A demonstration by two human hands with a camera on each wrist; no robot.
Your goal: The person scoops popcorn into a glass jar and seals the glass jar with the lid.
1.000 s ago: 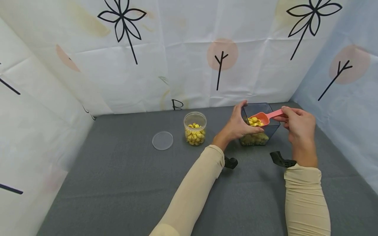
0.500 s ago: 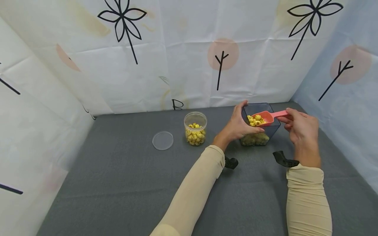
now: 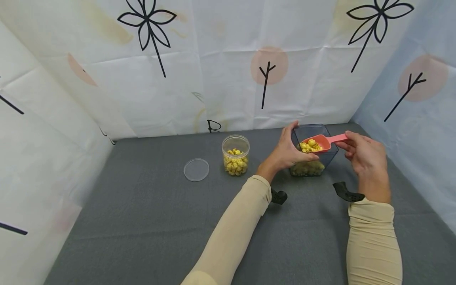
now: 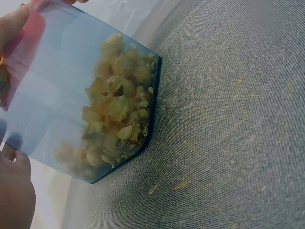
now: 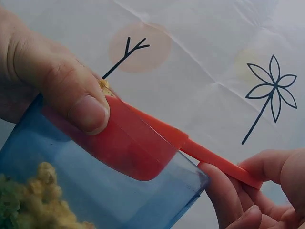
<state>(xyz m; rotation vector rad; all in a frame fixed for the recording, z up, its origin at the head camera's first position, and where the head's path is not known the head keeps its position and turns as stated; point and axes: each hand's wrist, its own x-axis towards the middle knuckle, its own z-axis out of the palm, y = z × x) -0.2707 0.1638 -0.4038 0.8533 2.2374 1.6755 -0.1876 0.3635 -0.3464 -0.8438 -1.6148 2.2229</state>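
Observation:
A clear bluish bin point(image 3: 322, 161) stands at the back right, with yellow popcorn point(image 4: 116, 107) in its bottom. My left hand point(image 3: 285, 152) grips the bin's left side, its thumb across the near wall. Between thumb and fingertips, my right hand point(image 3: 367, 154) pinches the handle of a coral-red scoop point(image 3: 325, 142). The scoop's bowl lies inside the bin's mouth, loaded with popcorn pieces. In the right wrist view the bowl point(image 5: 138, 152) shows through the clear wall, and the left thumb covers part of it.
Left of the bin stands a round clear jar point(image 3: 235, 155), partly filled with popcorn and uncovered. Beside it a clear round lid point(image 3: 196, 170) lies flat on the grey tablecloth point(image 3: 142, 213). A patterned white cloth wall point(image 3: 221, 91) rises close behind the bin.
My right hand and the scoop have shifted slightly right, and popcorn pieces in the bowl sit differently. My left hand, the bin, the jar and the lid look unmoved.

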